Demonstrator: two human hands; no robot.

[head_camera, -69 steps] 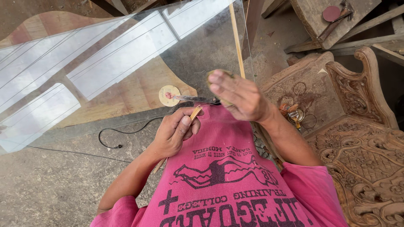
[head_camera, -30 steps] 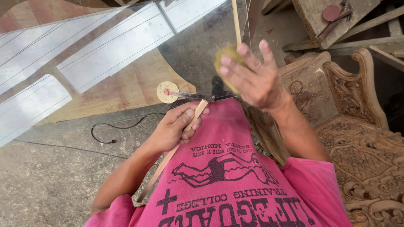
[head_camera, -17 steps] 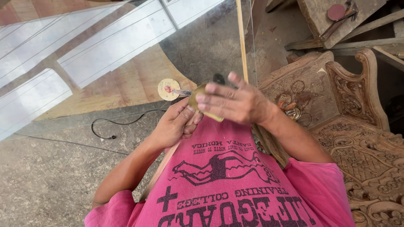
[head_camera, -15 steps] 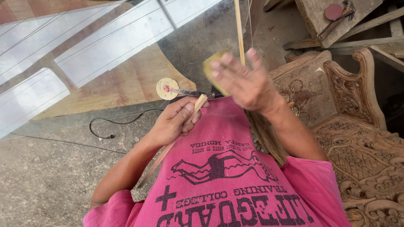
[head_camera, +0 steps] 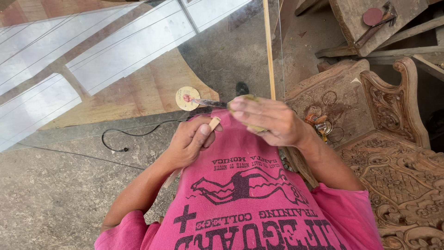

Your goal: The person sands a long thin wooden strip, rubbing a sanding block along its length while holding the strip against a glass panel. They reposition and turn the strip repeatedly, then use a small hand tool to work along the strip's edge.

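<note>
Left hand (head_camera: 189,141) closed round thin wood stick (head_camera: 214,123), pale tip poking past thumb. Right hand (head_camera: 270,121) just right of it, fingers curled flat over yellowish pad (head_camera: 245,98), pressed at stick tip. I judge rubbing or sanding of stick end under way; next stroke needs firm left hold, pad kept on tip. Round disc (head_camera: 188,97) just beyond hands. Carved wood panel (head_camera: 402,171) at right.

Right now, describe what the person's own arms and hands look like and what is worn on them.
Both hands are bare: no gloves, rings or watch on the left hand or the right hand. The forearms are uncovered. Short pink sleeves of a pink T-shirt with dark print end above the elbows.
</note>
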